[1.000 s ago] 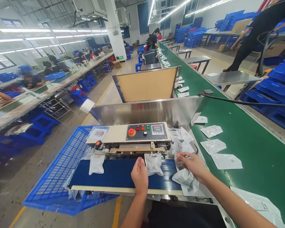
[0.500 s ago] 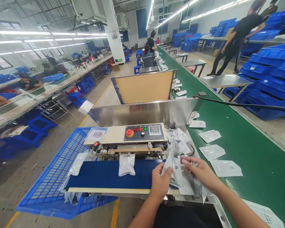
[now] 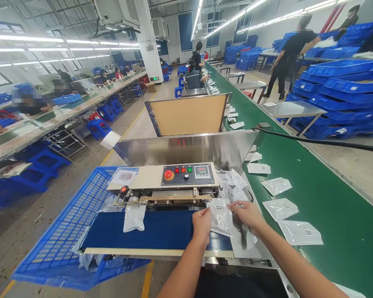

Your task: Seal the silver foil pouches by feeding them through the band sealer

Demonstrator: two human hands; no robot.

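A white pouch [image 3: 221, 218] hangs flat at the right end of the sealing machine [image 3: 136, 178], its upper corners pinched by my two hands. My left hand [image 3: 202, 225] is closed on the pouch's left edge, over the blue belt [image 3: 170, 231]. On the other side my right hand [image 3: 247, 213] grips the right upper corner. Another white pouch [image 3: 134, 218] hangs from the machine's left part over the belt. Several more pouches [image 3: 236, 180] lie heaped behind my right hand, by the metal guard.
A blue basket [image 3: 49, 248] stands at the left below the belt's end. On the right runs a green conveyor [image 3: 326, 223] carrying several pouches [image 3: 301, 232]. A black cable [image 3: 323, 141] crosses it. People and stacked blue crates [image 3: 345, 95] are farther off.
The pouch in my hands has moved left to the machine's entry and now hangs straight. The pouch in the machine has travelled left. The one at the belt's left end has dropped away.
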